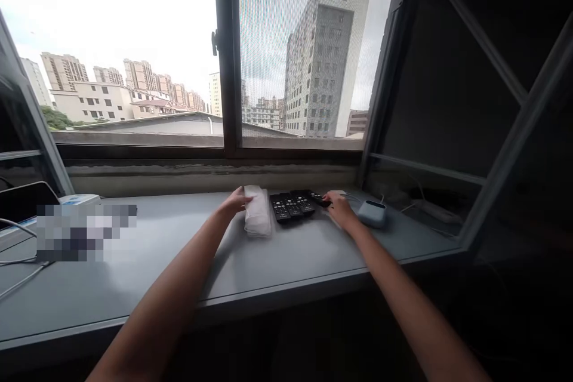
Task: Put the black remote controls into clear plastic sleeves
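Note:
My left hand (233, 202) is closed on the left edge of a stack of whitish, see-through plastic bags (258, 218), its thumb lying on top. The stack lies flat on the grey desktop. Right beside it, several black remote controls (293, 206) lie close together in a row, buttons facing up. At the right end of that row, my right hand (339, 209) grips another black remote control (319, 199), tilted against the others. The fingers partly cover its near end.
A light blue box-shaped device (372, 213) with a cable stands right of my right hand. At the far left are a dark screen (27, 202), white cables (22, 286) and a blurred-out patch. A window (228, 71) rises behind the grey desk (156, 250); metal frame bars (514, 131) flank it.

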The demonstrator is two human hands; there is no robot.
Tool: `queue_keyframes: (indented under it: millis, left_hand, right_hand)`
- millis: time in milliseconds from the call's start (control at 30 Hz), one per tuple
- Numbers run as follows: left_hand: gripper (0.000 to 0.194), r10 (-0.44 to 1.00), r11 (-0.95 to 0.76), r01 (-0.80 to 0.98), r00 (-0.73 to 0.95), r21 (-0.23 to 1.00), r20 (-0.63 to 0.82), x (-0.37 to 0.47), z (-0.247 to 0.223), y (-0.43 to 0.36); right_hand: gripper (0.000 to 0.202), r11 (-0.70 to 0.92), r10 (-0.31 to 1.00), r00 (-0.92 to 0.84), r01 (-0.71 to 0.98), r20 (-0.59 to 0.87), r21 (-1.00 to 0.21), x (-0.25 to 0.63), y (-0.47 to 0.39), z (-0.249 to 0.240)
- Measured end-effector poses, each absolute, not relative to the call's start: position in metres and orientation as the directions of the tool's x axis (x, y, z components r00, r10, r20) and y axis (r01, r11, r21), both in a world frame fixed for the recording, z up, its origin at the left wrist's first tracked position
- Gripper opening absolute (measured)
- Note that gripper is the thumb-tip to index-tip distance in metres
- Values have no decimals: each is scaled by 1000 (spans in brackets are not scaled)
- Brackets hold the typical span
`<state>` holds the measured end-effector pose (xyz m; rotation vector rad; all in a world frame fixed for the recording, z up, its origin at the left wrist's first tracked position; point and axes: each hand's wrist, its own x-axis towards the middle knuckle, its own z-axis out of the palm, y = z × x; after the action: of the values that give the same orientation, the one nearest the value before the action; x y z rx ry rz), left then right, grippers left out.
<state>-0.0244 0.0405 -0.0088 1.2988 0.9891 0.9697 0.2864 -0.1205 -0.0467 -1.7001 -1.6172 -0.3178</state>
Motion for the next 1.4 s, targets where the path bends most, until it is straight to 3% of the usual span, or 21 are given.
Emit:
queue_keyframes:
  millis: [100,167,267,333,400,500,667,767,1000,1067,1133,1233,1400]
  left_hand:
    - [73,931,-250,302,336,920,143,-19,-13,38]
    - [59,891,-433,531,372,728,259,-16,-12,34]
    - [43,859,-502,754,376,424,348,-16,-6,27]
    - [41,858,-490,807,380,330,345,-18,-1,22]
    - [43,872,-482,807,403,342,277,-19,4,20]
    - [39,848,-521,712,495,471,190,-15,5,17]
    - [30,820,-424,496,565,758,89,-9,-1,13]
    - [37,797,-409,465,601,785,60,-12,-1,16]
    - [46,710,-595,579,703,557,28,-12,0,9]
    - [54,688,-676,640,725,364,3,-7,-5,3]
    - [60,680,-701,669,732,247,-55,-3,-13,-2]
    - [65,685,-693,690,721,209,-105,0,-24,-5]
    - [66,702,-701,701,711,129,-45,0,-27,-9]
  right_hand:
    - [18,73,802,145,939,579,-336,280,-122,-47]
    - [12,55,828,145,940,542,-336,276,-123,-47]
    - [5,15,842,167,944,513,-330,272,-127,-45]
    - [4,-6,842,179,946,509,-324,271,-128,-44]
    - [16,-26,833,194,949,519,-313,270,-129,-45]
    - [34,-49,814,211,953,541,-298,271,-128,-48]
    - [35,-5,806,179,955,564,-297,274,-126,-53]
    - [34,18,817,167,949,552,-314,275,-125,-53]
    - [35,28,852,162,936,498,-352,278,-125,-54]
    - [35,32,850,156,938,504,-345,282,-123,-57]
    - [36,43,850,143,940,507,-337,286,-121,-60]
    - [39,39,864,143,937,483,-347,290,-118,-64]
    - [38,37,868,141,937,476,-346,292,-116,-65]
